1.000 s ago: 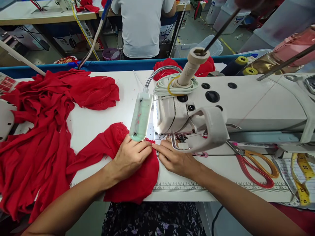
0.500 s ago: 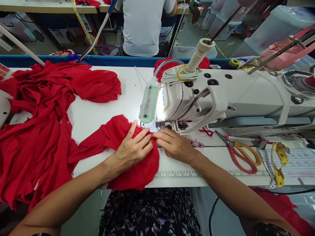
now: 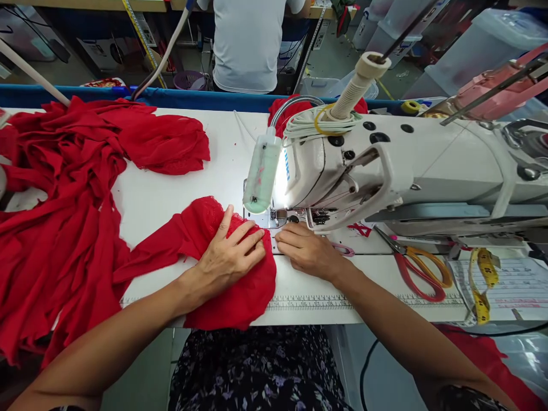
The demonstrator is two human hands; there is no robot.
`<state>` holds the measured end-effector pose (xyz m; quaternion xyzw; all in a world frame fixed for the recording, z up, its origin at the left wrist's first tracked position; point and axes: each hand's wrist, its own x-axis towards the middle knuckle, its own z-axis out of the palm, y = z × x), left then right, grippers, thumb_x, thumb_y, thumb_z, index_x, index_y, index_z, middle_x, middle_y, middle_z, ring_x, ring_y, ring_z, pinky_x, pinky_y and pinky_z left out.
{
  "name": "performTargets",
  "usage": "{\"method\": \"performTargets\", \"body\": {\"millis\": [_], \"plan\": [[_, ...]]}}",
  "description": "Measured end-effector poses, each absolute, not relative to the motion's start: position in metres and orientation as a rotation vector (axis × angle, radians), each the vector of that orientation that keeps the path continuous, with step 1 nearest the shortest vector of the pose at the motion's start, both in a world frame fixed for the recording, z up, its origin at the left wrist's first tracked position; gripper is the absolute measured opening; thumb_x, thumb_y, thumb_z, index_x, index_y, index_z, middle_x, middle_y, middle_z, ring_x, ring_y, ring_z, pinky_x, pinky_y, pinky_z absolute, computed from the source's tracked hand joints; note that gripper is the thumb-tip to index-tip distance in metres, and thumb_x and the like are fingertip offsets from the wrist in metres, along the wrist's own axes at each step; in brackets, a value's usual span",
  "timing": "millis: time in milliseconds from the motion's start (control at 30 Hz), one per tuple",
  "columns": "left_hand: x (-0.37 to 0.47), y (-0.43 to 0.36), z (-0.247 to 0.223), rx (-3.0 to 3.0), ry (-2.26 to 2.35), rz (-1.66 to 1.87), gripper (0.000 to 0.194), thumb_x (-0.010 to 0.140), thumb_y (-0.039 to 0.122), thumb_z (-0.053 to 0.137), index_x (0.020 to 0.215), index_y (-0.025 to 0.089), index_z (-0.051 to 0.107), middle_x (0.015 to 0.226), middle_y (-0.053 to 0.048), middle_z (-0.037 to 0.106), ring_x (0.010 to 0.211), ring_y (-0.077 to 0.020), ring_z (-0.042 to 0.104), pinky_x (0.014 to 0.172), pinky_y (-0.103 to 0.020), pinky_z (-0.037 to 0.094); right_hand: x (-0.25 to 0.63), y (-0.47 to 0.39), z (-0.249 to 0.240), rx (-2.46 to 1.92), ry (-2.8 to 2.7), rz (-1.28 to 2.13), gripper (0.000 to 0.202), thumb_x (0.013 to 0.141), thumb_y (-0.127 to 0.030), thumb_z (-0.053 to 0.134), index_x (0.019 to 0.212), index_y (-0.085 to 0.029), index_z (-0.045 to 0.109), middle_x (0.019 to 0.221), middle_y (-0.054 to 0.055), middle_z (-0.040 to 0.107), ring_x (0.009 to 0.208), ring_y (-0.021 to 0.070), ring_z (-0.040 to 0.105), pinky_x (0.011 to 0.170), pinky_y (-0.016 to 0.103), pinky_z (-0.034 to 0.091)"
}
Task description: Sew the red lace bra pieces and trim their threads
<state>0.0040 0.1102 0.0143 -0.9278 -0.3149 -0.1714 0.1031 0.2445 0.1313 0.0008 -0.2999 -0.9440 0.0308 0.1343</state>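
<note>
My left hand (image 3: 229, 254) lies on a red fabric piece (image 3: 244, 299) with lace along its upper edge, its fingers spread and flat. Just right of the cloth, beside the presser foot (image 3: 279, 217) of the white sewing machine (image 3: 308, 171), is my right hand (image 3: 306, 248). Its fingers are curled and pressed together, and what they hold, if anything, is hidden. A lit lamp (image 3: 261, 171) hangs over the needle area.
A large heap of red fabric (image 3: 77, 200) covers the left of the table. Orange-handled scissors (image 3: 422, 271), a yellow measuring tape (image 3: 483, 279) and a paper (image 3: 522, 285) lie at the right. A person in a white shirt (image 3: 246, 45) sits beyond the table.
My right hand has moved slightly right, off the edge of the cloth, leaving a gap between my hands. My left hand stays on the fabric. The view has shifted slightly.
</note>
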Motion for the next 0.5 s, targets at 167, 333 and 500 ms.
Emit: {"method": "performTargets", "body": {"millis": [167,333,500], "plan": [[0.003,0.112,0.012,-2.779,-0.932,-0.570,0.021,0.093,0.007,0.051,0.103,0.016,0.067,0.122,-0.011,0.070,0.122,-0.0298,0.060,0.113,-0.076,0.021,0.241,0.131,0.005,-0.971,-2.586,0.122,0.029,0.096,-0.012,0.045,0.113,-0.022,0.065,0.107,0.006,0.065,0.094,0.0165,0.056,0.073,0.029,0.043],[0.002,0.114,0.010,-2.766,-0.915,-0.586,0.019,0.095,0.011,0.053,0.105,0.017,0.068,0.121,-0.008,0.071,0.119,-0.0304,0.062,0.113,-0.078,0.019,0.232,0.135,0.015,-0.932,-2.776,0.143,0.029,0.099,-0.011,0.040,0.113,-0.022,0.062,0.100,0.004,0.063,0.091,0.0152,0.052,0.071,0.028,0.040],[0.001,0.113,0.011,-2.746,-0.935,-0.581,0.018,0.096,0.012,0.052,0.101,0.017,0.069,0.119,-0.006,0.072,0.116,-0.0307,0.063,0.113,-0.079,0.017,0.228,0.137,0.020,-0.847,-2.884,-0.077,0.028,0.099,-0.007,0.036,0.094,-0.019,0.061,0.085,0.003,0.057,0.083,0.0149,0.047,0.062,0.027,0.032]]}}
